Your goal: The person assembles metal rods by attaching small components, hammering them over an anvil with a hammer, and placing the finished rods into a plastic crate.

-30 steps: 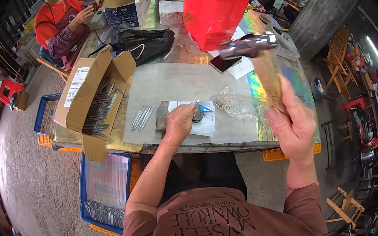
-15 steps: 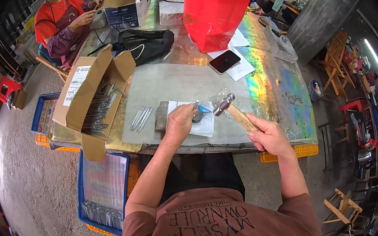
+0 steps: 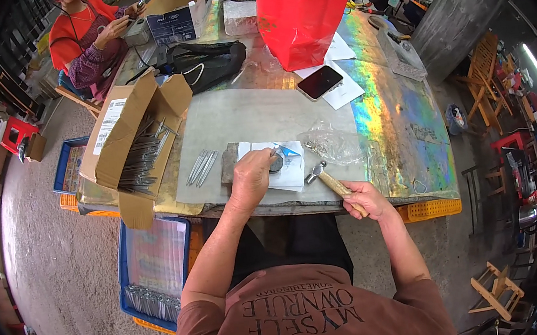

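Observation:
My right hand (image 3: 366, 200) is wrapped round the wooden handle of a hammer (image 3: 333, 184), whose metal head hangs low near the table's front edge. My left hand (image 3: 251, 177) is closed, fingertips pinched together at a small dark round piece (image 3: 275, 163). What those fingertips hold is too small and covered to make out. Under the round piece lies white paper (image 3: 291, 178) with a blue patch. A grey block (image 3: 229, 163) sits partly hidden behind my left hand. To its left, several slim pointed metal rods (image 3: 202, 168) lie side by side on the grey sheet.
An open cardboard box (image 3: 106, 153) of metal rods stands left. Clear crumpled plastic (image 3: 335, 145) lies right of the paper. Farther back are a phone (image 3: 320, 83), a red bag (image 3: 302, 18) and a black bag (image 3: 210, 61). Another person (image 3: 92, 45) sits far left, hands raised.
The hammer has dropped lower and nearer to me, its head now below the clear plastic. My left hand stays at the round piece. The whole view has shifted slightly.

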Demonstrator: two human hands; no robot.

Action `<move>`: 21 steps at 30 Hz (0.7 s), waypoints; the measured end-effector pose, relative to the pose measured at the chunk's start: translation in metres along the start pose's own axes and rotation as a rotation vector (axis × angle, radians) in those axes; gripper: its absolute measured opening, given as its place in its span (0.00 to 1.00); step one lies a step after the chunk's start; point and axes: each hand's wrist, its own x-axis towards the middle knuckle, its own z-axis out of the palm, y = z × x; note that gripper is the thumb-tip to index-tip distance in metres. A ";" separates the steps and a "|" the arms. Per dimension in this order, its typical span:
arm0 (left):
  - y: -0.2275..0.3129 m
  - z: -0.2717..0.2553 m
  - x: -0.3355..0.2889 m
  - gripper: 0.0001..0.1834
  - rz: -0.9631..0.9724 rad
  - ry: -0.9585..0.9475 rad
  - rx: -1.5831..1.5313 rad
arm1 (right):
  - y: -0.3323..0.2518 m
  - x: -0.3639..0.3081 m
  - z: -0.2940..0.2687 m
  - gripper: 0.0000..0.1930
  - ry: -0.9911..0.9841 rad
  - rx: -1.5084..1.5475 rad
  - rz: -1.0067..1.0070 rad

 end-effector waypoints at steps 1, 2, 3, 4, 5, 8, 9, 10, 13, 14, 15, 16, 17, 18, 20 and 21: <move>0.001 -0.001 0.000 0.04 -0.009 0.016 0.001 | 0.000 0.000 -0.001 0.22 0.012 -0.019 0.003; 0.002 -0.002 0.001 0.04 -0.009 0.009 0.002 | -0.001 0.000 -0.001 0.22 0.025 -0.038 0.005; 0.005 -0.005 0.002 0.04 -0.056 0.019 -0.022 | -0.002 0.001 -0.001 0.22 0.026 -0.030 0.006; 0.007 -0.008 0.004 0.04 -0.104 0.031 -0.046 | -0.004 0.001 0.001 0.21 0.067 -0.130 0.000; 0.001 -0.007 0.006 0.03 -0.077 0.043 -0.014 | -0.006 0.000 0.003 0.20 0.107 -0.230 -0.007; -0.006 -0.009 0.003 0.03 -0.318 0.015 -0.155 | -0.013 -0.004 0.014 0.17 0.222 -0.619 -0.080; -0.010 -0.009 0.002 0.03 -0.318 0.013 -0.150 | -0.013 -0.003 0.014 0.17 0.218 -0.615 -0.081; -0.013 -0.008 0.001 0.04 -0.452 0.083 -0.402 | -0.011 -0.003 0.015 0.16 0.294 -0.825 -0.241; -0.014 -0.012 0.000 0.06 -0.631 0.171 -0.723 | -0.006 -0.003 0.016 0.14 0.411 -1.143 -0.465; -0.013 -0.014 -0.001 0.06 -0.677 0.189 -0.795 | -0.004 -0.003 0.016 0.13 0.455 -1.257 -0.525; -0.014 -0.015 -0.001 0.06 -0.678 0.193 -0.791 | -0.002 -0.003 0.015 0.13 0.450 -1.256 -0.528; -0.014 -0.017 -0.003 0.06 -0.725 0.210 -0.834 | 0.001 -0.002 0.015 0.13 0.483 -1.252 -0.554; -0.014 -0.020 -0.004 0.06 -0.771 0.227 -0.877 | 0.004 -0.001 0.015 0.12 0.515 -1.246 -0.580; -0.015 -0.022 -0.005 0.06 -0.771 0.234 -0.869 | 0.006 0.000 0.016 0.12 0.505 -1.243 -0.586; -0.016 -0.026 -0.008 0.07 -0.779 0.258 -0.878 | 0.009 0.002 0.018 0.13 0.572 -1.290 -0.680; -0.019 -0.030 -0.010 0.07 -0.780 0.265 -0.868 | 0.010 0.002 0.018 0.13 0.561 -1.285 -0.685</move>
